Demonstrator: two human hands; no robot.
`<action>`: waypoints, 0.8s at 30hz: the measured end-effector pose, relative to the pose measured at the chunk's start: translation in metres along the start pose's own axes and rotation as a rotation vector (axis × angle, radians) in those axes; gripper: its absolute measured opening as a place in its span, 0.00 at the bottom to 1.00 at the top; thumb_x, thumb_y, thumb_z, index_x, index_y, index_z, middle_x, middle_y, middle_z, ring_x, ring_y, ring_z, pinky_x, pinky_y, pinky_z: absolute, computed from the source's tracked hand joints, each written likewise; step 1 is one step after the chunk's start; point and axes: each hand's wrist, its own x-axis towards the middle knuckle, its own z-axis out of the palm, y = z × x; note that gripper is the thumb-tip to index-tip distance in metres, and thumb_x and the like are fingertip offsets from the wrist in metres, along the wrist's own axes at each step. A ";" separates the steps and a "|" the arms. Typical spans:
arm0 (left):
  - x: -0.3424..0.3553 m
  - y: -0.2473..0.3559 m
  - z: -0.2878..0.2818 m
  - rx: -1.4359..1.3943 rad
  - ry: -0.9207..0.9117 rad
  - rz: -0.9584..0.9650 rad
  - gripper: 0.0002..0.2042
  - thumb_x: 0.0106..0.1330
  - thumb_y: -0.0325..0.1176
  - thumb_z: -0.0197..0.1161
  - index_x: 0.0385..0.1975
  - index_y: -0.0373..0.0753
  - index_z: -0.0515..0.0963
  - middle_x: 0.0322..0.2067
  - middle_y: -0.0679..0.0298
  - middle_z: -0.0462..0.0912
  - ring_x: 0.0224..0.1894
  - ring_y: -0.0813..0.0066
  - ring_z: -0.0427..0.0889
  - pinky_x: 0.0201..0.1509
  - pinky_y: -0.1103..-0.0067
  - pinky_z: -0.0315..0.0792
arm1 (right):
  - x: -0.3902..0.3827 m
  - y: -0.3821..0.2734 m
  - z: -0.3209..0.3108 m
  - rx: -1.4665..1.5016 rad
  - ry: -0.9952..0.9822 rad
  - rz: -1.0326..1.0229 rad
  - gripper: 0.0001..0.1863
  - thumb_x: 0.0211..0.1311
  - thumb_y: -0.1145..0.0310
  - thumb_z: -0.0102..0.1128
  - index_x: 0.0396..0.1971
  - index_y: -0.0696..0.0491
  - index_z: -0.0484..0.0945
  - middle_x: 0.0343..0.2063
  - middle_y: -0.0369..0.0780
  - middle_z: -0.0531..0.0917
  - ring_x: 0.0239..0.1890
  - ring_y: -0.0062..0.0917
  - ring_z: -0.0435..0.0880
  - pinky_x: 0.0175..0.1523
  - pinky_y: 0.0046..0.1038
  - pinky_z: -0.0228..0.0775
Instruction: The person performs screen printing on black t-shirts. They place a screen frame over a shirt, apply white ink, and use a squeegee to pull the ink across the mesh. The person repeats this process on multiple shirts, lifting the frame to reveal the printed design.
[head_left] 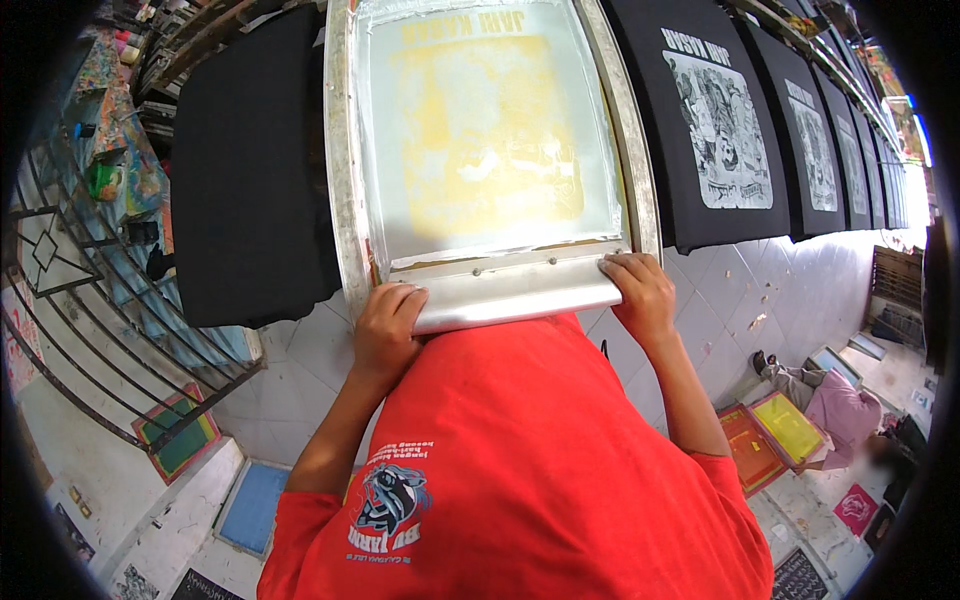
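Note:
A screen-printing frame [341,150] with worn metal rails lies in front of me. Its pale mesh [395,215] carries a yellowish stencil area with lettering at the far end. Across the near end runs a wide silver metal squeegee [520,300] with two small bolts. My left hand [388,325] is closed on its left end, and my right hand [640,292] is closed round the right end, close to the frame's right rail. The squeegee's blade edge is hidden. Whatever lies under the mesh cannot be made out.
To the left a plain black shirt [250,180] lies on a board. Black shirts with white prints [725,140] line up on the right. A curved metal railing [90,290] stands at left. Lower right, a person in pink [845,415] is beside a yellow screen [788,425].

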 end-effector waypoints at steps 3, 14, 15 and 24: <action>-0.006 0.006 -0.003 -0.026 -0.079 -0.006 0.21 0.46 0.29 0.68 0.44 0.36 0.77 0.44 0.57 0.77 0.50 0.56 0.76 0.53 0.66 0.72 | -0.009 -0.002 0.004 0.032 -0.016 -0.002 0.21 0.35 0.73 0.71 0.36 0.52 0.81 0.39 0.35 0.83 0.43 0.31 0.81 0.45 0.31 0.75; -0.038 -0.025 0.012 0.154 0.518 -0.376 0.28 0.58 0.46 0.68 0.51 0.33 0.72 0.50 0.50 0.73 0.55 0.59 0.72 0.56 0.69 0.68 | -0.045 0.040 0.011 0.107 0.323 0.429 0.29 0.51 0.55 0.70 0.51 0.56 0.77 0.51 0.49 0.78 0.54 0.42 0.76 0.59 0.35 0.66; -0.037 -0.034 0.013 -0.102 0.444 -0.539 0.27 0.60 0.47 0.67 0.52 0.33 0.71 0.49 0.51 0.75 0.53 0.61 0.74 0.55 0.70 0.68 | -0.044 0.060 0.018 0.202 0.324 0.628 0.28 0.53 0.55 0.68 0.50 0.57 0.78 0.50 0.50 0.78 0.54 0.42 0.76 0.59 0.35 0.66; -0.023 -0.080 0.022 -0.977 0.208 -0.961 0.24 0.67 0.46 0.61 0.51 0.29 0.73 0.43 0.59 0.81 0.45 0.75 0.78 0.50 0.78 0.70 | -0.003 0.072 0.010 0.286 0.003 0.748 0.28 0.62 0.48 0.57 0.47 0.61 0.78 0.36 0.54 0.83 0.44 0.46 0.82 0.51 0.39 0.71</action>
